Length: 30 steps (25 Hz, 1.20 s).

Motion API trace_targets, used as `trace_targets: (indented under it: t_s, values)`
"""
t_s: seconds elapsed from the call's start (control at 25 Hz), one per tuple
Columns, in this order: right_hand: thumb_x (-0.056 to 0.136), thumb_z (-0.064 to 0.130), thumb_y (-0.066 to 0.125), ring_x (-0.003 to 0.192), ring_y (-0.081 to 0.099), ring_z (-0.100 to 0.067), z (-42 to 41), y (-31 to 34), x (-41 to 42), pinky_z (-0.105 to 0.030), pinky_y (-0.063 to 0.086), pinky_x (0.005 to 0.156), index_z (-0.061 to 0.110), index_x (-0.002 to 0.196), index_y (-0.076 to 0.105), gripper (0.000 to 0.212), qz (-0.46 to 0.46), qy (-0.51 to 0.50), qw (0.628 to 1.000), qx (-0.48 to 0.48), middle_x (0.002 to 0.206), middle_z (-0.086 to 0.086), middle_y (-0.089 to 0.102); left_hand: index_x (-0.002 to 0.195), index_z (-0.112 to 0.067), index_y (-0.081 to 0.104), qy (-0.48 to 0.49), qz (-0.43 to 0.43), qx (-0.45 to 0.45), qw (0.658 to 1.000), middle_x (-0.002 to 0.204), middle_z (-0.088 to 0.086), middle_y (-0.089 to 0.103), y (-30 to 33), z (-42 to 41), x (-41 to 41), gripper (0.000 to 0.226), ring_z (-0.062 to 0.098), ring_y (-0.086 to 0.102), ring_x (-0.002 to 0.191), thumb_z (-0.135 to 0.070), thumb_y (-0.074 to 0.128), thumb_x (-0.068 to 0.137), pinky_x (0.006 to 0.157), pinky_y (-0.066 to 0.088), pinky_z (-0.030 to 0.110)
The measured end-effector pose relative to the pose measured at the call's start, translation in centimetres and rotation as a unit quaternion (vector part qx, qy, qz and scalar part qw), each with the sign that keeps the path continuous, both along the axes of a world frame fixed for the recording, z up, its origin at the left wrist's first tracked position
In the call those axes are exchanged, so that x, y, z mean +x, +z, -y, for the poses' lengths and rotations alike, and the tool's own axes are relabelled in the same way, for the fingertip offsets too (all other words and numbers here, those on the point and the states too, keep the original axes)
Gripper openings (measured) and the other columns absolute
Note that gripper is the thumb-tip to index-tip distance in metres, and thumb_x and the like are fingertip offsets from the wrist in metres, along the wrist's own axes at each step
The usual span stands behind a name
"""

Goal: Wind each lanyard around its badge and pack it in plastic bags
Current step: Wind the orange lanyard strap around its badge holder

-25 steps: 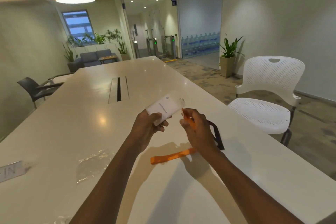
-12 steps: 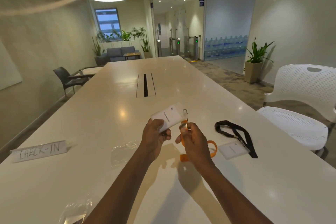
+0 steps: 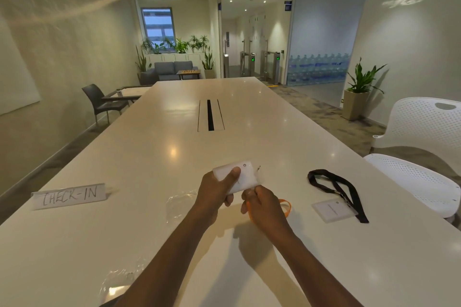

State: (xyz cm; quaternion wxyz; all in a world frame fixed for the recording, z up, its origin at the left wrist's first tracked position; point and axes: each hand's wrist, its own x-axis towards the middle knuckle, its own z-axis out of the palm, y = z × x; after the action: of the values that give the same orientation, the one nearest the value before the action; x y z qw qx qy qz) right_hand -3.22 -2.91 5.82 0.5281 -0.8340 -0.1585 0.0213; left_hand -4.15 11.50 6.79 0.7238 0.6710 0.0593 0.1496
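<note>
So, counting things off against the white table [image 3: 174,147], left to right:

1. One paper sign [image 3: 69,196] reading "CHECK-IN" stands near the table's left edge.
2. Two clear plastic bags: one [image 3: 119,279] lies at the near edge by the left forearm, the other [image 3: 180,203] lies flat just left of the hands.
3. Left hand [image 3: 217,194] is closed around one white badge [image 3: 243,177], thumb across its face, holding it tilted above the table's middle.
4. Right hand [image 3: 262,207] sits right beside it, fingers pinched on one orange lanyard [image 3: 287,207]. A loop of it pokes out to the right; the rest is hidden behind the hand.
5. One black lanyard [image 3: 334,187] lies loose towards the table's right edge, clipped to a second white badge [image 3: 333,209] lying flat.
6. One white perforated chair [image 3: 424,132] stands off the table's right side.
</note>
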Motion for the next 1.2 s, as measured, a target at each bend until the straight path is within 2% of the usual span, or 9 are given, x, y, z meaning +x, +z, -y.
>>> trace_targets:
  t_s: [0.12, 0.24, 0.36, 0.48, 0.68, 0.76, 0.88, 1.04, 1.2]
  values:
    - [0.102, 0.023, 0.035, 0.072, 0.065, -0.001, -0.9, -0.3, -0.7, -0.018, 0.043, 0.061, 0.017, 0.085, 0.060, 0.030, 0.008, 0.017, 1.000, 0.010, 0.075, 0.005, 0.074, 0.080, -0.021, 0.073, 0.048, 0.028, -0.047, 0.997, 0.059, 0.009, 0.054, 0.0, 0.1, 0.2, 0.035, 0.018, 0.041, 0.040, -0.056, 0.075, 0.074, 0.040, 0.034, 0.022]
    - [0.103, 0.024, 0.035, 0.070, 0.064, 0.001, -1.2, -0.6, -0.7, -0.017, 0.044, 0.061, 0.021, 0.082, 0.058, 0.031, 0.018, 0.031, 0.999, 0.027, 0.072, 0.005, 0.074, 0.093, -0.020, 0.074, 0.025, 0.021, -0.125, 0.992, 0.067, 0.009, 0.051, 0.0, -0.2, 0.2, 0.034, 0.013, 0.035, 0.042, -0.051, 0.075, 0.079, 0.041, 0.030, 0.021]
    - [0.104, 0.026, 0.035, 0.070, 0.063, -0.001, -1.3, -0.9, -0.9, -0.015, 0.043, 0.062, 0.025, 0.083, 0.057, 0.030, 0.004, 0.047, 0.998, 0.033, 0.071, 0.003, 0.072, 0.108, -0.014, 0.067, 0.002, 0.012, -0.202, 0.979, 0.075, 0.008, 0.058, 0.0, -0.3, 0.1, 0.044, 0.009, 0.035, 0.041, -0.046, 0.073, 0.079, 0.039, 0.034, 0.019]
    - [0.105, 0.029, 0.034, 0.074, 0.064, -0.007, -2.1, -1.0, -1.7, -0.009, 0.043, 0.063, 0.021, 0.091, 0.058, 0.029, -0.016, 0.041, 0.999, 0.014, 0.075, 0.007, 0.069, 0.110, -0.014, 0.064, 0.019, 0.017, -0.229, 0.973, 0.077, 0.008, 0.063, 0.3, 0.0, 0.3, 0.048, 0.008, 0.039, 0.040, -0.046, 0.072, 0.075, 0.038, 0.039, 0.018]
    - [0.104, 0.030, 0.037, 0.080, 0.056, -0.003, -2.6, -0.1, -3.7, -0.003, 0.035, 0.064, 0.016, 0.107, 0.059, 0.025, 0.063, 0.018, 0.990, -0.127, 0.099, 0.006, 0.066, 0.103, -0.024, 0.063, 0.145, 0.008, -0.062, 0.987, 0.088, 0.008, 0.061, 0.4, -0.4, 0.9, 0.026, 0.013, 0.050, 0.059, -0.045, 0.065, 0.088, 0.042, 0.041, 0.018]
    - [0.104, 0.025, 0.036, 0.081, 0.052, -0.006, -2.3, 1.6, -4.0, -0.014, 0.040, 0.069, 0.015, 0.103, 0.059, 0.025, 0.071, 0.051, 0.986, -0.145, 0.097, 0.000, 0.065, 0.097, -0.027, 0.063, 0.158, 0.037, 0.003, 0.987, 0.087, 0.004, 0.063, 0.4, -0.5, 0.9, 0.025, 0.014, 0.052, 0.061, -0.050, 0.062, 0.087, 0.043, 0.042, 0.018]
    - [0.099, 0.016, 0.038, 0.068, 0.056, -0.015, -1.3, 4.7, -4.0, -0.031, 0.049, 0.069, 0.015, 0.083, 0.055, 0.024, 0.005, 0.103, 0.990, -0.091, 0.075, -0.001, 0.058, 0.094, -0.021, 0.065, 0.166, 0.085, 0.090, 0.978, 0.083, 0.002, 0.064, 0.4, -0.5, 0.7, 0.035, 0.015, 0.056, 0.067, -0.055, 0.062, 0.085, 0.052, 0.045, 0.018]
    - [0.095, 0.019, 0.039, 0.054, 0.055, -0.017, 0.0, 8.3, -3.3, -0.030, 0.049, 0.055, 0.015, 0.074, 0.058, 0.028, -0.034, 0.134, 0.986, -0.093, 0.065, -0.005, 0.059, 0.085, -0.015, 0.066, 0.124, 0.122, 0.212, 0.962, 0.076, 0.003, 0.065, 0.2, -1.0, 0.7, 0.045, 0.024, 0.063, 0.073, -0.058, 0.056, 0.085, 0.063, 0.051, 0.035]
    - [0.099, 0.029, 0.043, 0.053, 0.045, -0.010, 1.1, 11.1, -1.5, -0.023, 0.035, 0.053, 0.016, 0.069, 0.057, 0.035, 0.019, 0.117, 0.989, -0.092, 0.062, 0.003, 0.052, 0.076, -0.038, 0.066, 0.023, 0.164, 0.276, 0.947, 0.071, -0.005, 0.063, -0.3, -0.9, 0.2, 0.024, 0.014, 0.060, 0.069, -0.050, 0.050, 0.088, 0.063, 0.047, 0.030]
